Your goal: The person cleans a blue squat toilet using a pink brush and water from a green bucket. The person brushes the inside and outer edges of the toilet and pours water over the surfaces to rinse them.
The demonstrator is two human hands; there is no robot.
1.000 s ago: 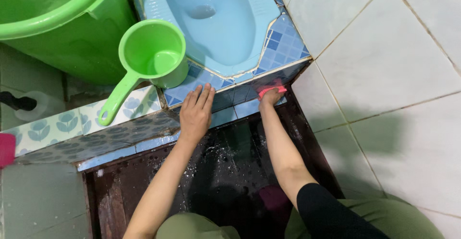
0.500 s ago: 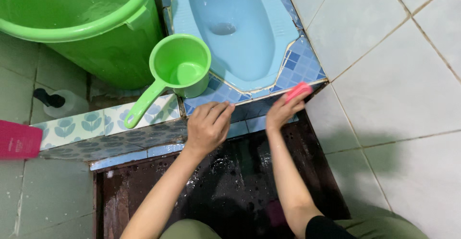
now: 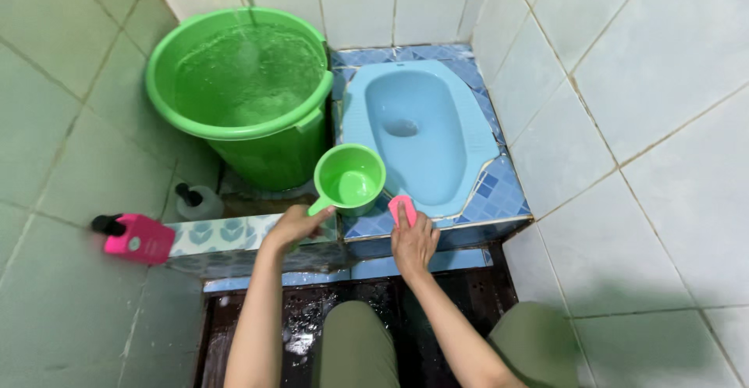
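On the raised tiled step (image 3: 499, 193) in front of the blue squat toilet (image 3: 417, 134), the right hand (image 3: 413, 244) presses a small pink scrub pad (image 3: 402, 209) flat against the blue mosaic tiles, fingers closed around it from behind. The left hand (image 3: 295, 224) curls shut on the handle of the green water dipper (image 3: 349, 179), which stands upright on the step just beside the pad. Judgement: the pad looks soft, light and wet, so likely slippery; best held across its back with fingers spread and the palm bearing down. The dipper is stiff, light plastic, heavier if it holds water, which I cannot tell; the handle is the only sensible hold. 1 green bucket (image 3: 246, 92) full of water stands behind the dipper, touching the step. 1 pink bottle (image 3: 136, 236) with a black cap lies on the floor to the left, well apart.
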